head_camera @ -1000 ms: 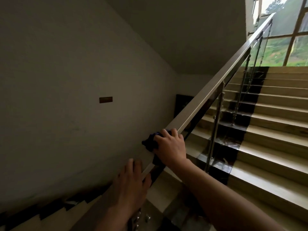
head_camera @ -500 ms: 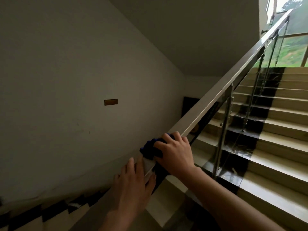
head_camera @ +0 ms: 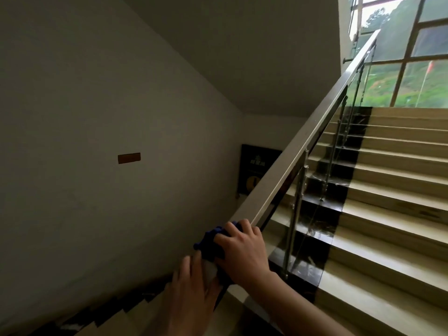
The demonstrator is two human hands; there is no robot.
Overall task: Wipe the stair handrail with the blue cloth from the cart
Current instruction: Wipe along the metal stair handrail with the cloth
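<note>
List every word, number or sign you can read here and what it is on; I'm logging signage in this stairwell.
Nothing can be read.
Small brown plaque on the left wall: too small and blurred; no characters can be made out.
Dark framed board on the far wall behind the handrail: pale marks near its top and a yellowish shape below, too dim and blurred to read.
No other text visible.

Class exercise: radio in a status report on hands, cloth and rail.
Right hand presses cloth on rail. Left hand rests on rail below. Rail ahead unobstructed.
</note>
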